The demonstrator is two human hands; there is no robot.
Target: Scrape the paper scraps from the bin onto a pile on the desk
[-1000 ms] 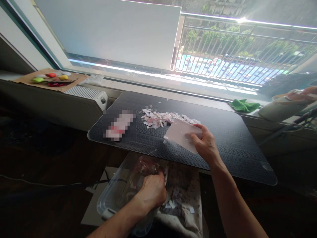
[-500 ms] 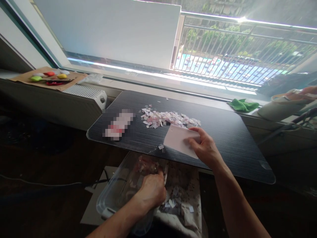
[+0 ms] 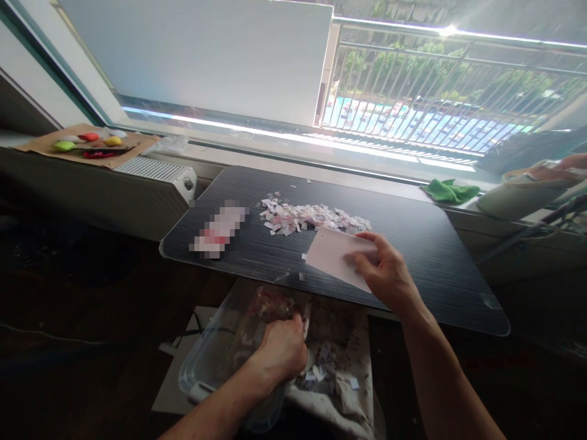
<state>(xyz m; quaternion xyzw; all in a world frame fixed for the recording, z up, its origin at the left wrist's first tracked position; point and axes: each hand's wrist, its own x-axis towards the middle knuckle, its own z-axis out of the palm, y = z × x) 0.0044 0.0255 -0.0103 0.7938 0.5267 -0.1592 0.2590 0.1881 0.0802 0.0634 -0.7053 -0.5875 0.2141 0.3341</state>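
My right hand is closed on a white card with a small hole near its corner, held low over the dark table, fingers above and thumb across its face. Just beyond the card's far edge spreads a pile of small cut paper pieces. A few stray scraps lie near the table's front edge. Below that edge, my left hand grips the right-hand rim of a clear plastic bin; its fingertips are partly in shadow. Inside the bin is a reddish, crumpled clear bag.
The dark wood-grain table carries a blurred-out strip at left. More scraps rest on a pale cloth below. On the sill are a green cloth, a white container and cardboard with coloured items.
My right hand has shifted the card slightly to the right. A scrap now shows at the card's left edge, and another lies nearer the table's front edge. My left hand stays in place.
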